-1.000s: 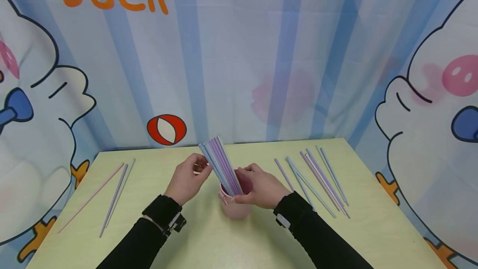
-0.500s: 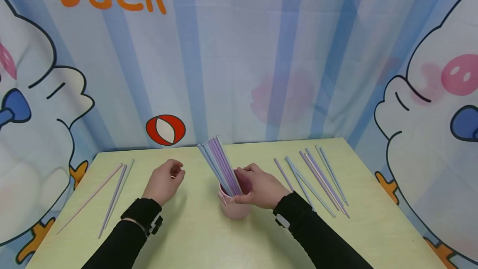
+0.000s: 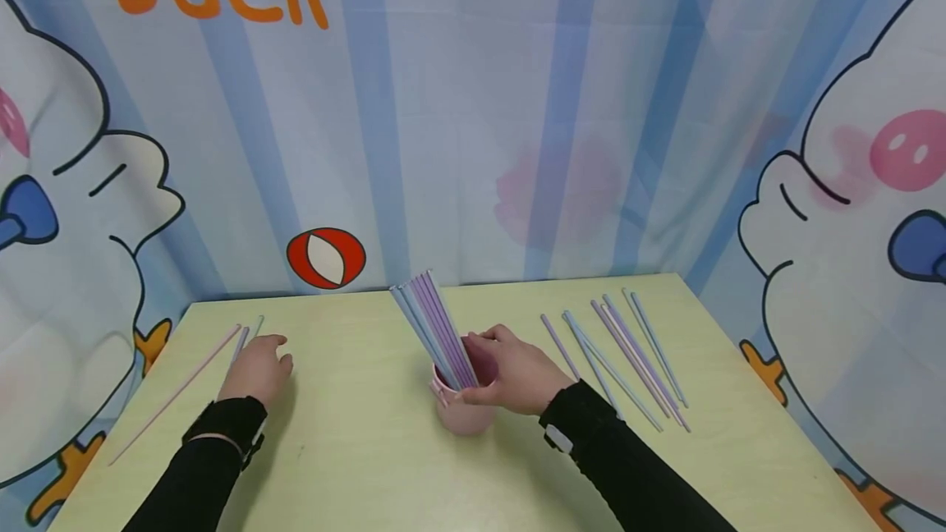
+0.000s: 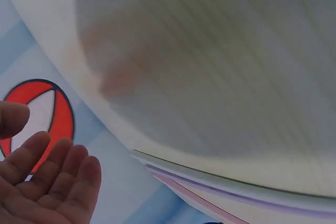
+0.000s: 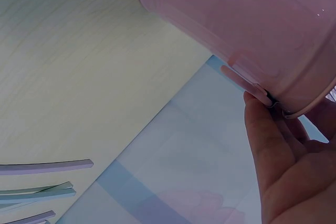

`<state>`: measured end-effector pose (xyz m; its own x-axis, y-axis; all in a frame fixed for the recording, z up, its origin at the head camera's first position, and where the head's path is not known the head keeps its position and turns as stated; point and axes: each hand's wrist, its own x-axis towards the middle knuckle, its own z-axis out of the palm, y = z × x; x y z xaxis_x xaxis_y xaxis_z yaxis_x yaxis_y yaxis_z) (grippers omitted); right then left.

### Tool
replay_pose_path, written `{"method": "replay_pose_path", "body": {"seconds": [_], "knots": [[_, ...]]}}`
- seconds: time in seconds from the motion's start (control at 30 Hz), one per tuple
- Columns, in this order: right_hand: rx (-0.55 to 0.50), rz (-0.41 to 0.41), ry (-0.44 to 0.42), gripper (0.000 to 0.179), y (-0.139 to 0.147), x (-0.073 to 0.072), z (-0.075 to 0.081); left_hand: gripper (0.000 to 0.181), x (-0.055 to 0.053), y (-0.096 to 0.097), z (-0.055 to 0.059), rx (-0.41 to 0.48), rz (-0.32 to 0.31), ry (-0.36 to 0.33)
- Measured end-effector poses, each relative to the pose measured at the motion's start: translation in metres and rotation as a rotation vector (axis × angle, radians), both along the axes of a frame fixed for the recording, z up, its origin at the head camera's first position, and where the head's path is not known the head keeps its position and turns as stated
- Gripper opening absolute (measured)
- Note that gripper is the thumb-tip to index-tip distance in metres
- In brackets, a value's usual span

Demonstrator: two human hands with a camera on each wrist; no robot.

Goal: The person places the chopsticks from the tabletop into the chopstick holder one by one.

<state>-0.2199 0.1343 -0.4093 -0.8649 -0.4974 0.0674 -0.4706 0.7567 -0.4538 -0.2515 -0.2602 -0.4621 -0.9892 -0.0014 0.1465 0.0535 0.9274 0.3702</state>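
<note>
A pink cup (image 3: 467,419) stands mid-table with a bundle of blue and purple straws (image 3: 436,331) leaning left in it. My right hand (image 3: 510,372) grips the cup by its rim, thumb at the front. In the right wrist view, fingers (image 5: 268,145) hold the rim beside a small pink handle. My left hand (image 3: 257,369) is over the left group of straws, partly covering a purple and a green one. Its fingers (image 4: 81,182) are relaxed, apart from the green straw (image 4: 226,176) in the left wrist view. A pink straw (image 3: 173,395) lies farther left.
Several purple, blue, green and pink straws (image 3: 639,355) lie spread on the right of the pale wooden table (image 3: 384,466). Behind the table's back edge hangs a striped curtain (image 3: 458,146) with cartoon ducks.
My left hand has moved away from the bundle in the cup, leftward across the table to above the left straws. The right hand has kept its hold on the cup.
</note>
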Motion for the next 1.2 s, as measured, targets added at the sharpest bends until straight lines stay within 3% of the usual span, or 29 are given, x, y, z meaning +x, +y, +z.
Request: {"method": "replay_pose_path", "body": {"seconds": [0.37, 0.6, 0.8, 1.03, 1.2], "knots": [[0.003, -0.012, -0.008, 0.084, 0.000, 0.000, 0.000, 0.036, -0.001, -0.028, -0.008, -0.075, 0.125, -0.112], [0.002, -0.013, -0.005, 0.085, 0.000, -0.001, -0.002, 0.023, -0.001, -0.035, -0.008, -0.138, 0.079, -0.130], [-0.002, -0.008, -0.009, 0.087, 0.000, -0.002, -0.004, 0.020, 0.001, -0.034, -0.007, -0.116, 0.102, -0.157], [-0.002, 0.000, 0.005, 0.086, 0.001, -0.002, -0.004, 0.022, 0.002, -0.028, -0.009, -0.106, 0.114, -0.122], [-0.002, -0.003, 0.001, 0.086, 0.000, -0.002, -0.003, 0.022, 0.000, -0.027, -0.011, -0.126, 0.072, -0.104]]}}
